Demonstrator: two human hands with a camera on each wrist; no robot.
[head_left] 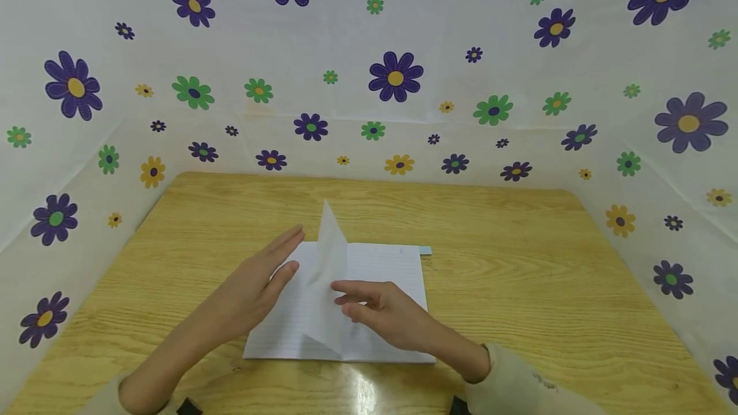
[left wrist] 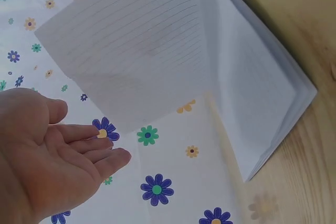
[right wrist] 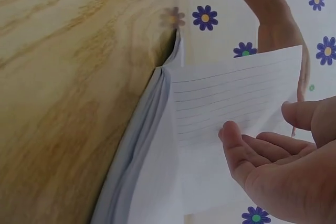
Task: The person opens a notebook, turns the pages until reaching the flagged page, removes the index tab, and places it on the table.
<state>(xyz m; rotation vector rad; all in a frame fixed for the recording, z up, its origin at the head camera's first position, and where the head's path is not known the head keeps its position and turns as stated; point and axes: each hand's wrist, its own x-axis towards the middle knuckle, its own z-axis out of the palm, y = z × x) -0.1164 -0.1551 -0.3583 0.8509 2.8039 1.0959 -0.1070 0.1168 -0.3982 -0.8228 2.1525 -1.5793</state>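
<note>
An open notebook [head_left: 386,268] with lined white pages lies on the table. One of its leaves [head_left: 331,248] stands up from the middle fold. My right hand [head_left: 392,316] is on the right of this leaf, its loosely bent fingers touching the paper; in the right wrist view the forefinger [right wrist: 231,132] meets the lined side. On the other side, my left hand [head_left: 254,293] hovers over the left page with fingers extended. Nothing is in its palm in the left wrist view, where the raised leaf [left wrist: 126,51] stands apart from it.
A pale blue tab [head_left: 425,250] sticks out at the notebook's top right corner. The wooden table [head_left: 507,274] extends around the notebook. White flowered cloth [head_left: 346,31] stands behind the table and along both sides.
</note>
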